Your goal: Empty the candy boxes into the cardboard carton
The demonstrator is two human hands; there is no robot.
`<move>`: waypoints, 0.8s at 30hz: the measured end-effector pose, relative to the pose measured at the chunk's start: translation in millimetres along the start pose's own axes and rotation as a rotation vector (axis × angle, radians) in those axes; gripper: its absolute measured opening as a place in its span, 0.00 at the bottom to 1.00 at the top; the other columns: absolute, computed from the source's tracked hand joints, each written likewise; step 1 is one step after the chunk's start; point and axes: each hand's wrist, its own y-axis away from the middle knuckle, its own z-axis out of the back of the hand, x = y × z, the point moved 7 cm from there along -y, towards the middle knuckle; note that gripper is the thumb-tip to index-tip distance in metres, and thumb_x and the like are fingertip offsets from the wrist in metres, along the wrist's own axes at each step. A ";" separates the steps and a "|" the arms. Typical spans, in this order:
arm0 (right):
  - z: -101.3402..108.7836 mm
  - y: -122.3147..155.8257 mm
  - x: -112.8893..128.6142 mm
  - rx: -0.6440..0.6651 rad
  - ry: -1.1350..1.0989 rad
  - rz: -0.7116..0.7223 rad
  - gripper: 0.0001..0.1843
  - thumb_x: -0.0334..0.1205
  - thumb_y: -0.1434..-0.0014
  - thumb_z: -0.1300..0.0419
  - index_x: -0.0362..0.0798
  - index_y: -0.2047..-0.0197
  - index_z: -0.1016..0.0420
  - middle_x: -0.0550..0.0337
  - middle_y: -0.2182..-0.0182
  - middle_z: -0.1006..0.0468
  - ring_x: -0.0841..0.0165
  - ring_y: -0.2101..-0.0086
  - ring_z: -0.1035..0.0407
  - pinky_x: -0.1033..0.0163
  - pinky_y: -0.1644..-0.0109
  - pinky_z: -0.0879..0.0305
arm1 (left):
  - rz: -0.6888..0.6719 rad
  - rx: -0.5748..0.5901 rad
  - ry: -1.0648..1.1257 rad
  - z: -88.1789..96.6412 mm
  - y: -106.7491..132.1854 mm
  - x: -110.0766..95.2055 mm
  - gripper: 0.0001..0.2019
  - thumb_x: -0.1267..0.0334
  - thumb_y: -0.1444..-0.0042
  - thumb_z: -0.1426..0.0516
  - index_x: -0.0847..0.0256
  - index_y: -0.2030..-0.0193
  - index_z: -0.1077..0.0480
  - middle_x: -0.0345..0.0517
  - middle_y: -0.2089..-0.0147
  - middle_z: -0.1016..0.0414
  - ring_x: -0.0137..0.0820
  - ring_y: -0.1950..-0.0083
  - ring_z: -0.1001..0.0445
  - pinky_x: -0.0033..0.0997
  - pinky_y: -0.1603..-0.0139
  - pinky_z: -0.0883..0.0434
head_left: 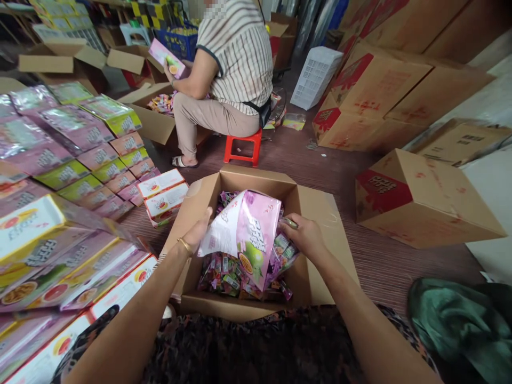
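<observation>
A pink and white printed packaging box (256,240) with a passion fruit picture is tilted above an open cardboard carton (324,213). My left hand (199,232) is closed at its white left side, thumb up, with the other fingers partly hidden behind the panel. By the box's right edge, my right hand (306,234) is closed, and a small greenish thing shows between its fingers, too small to name. Small purple and green sachets (228,274) fill the carton's bottom. More sachets (285,253) lie just below my right hand.
Stacked printed boxes (76,176) rise on the left. Ahead, a person (236,69) on a red stool (243,148) holds a pink box (168,57). Large sealed cartons (380,85) and a single carton (424,197) stand right. Green cloth (460,325) lies at lower right.
</observation>
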 end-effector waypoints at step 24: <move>-8.9 -6.6 -11.7 0.073 -0.092 -0.058 0.16 0.54 0.47 0.45 0.50 0.73 0.28 0.58 0.75 0.24 0.65 0.72 0.32 0.63 0.68 0.43 | 0.115 -0.121 -0.115 1.6 19.3 -5.6 0.42 0.24 0.66 0.42 0.68 0.67 0.23 0.56 0.63 0.20 0.42 0.59 0.25 0.36 0.61 0.30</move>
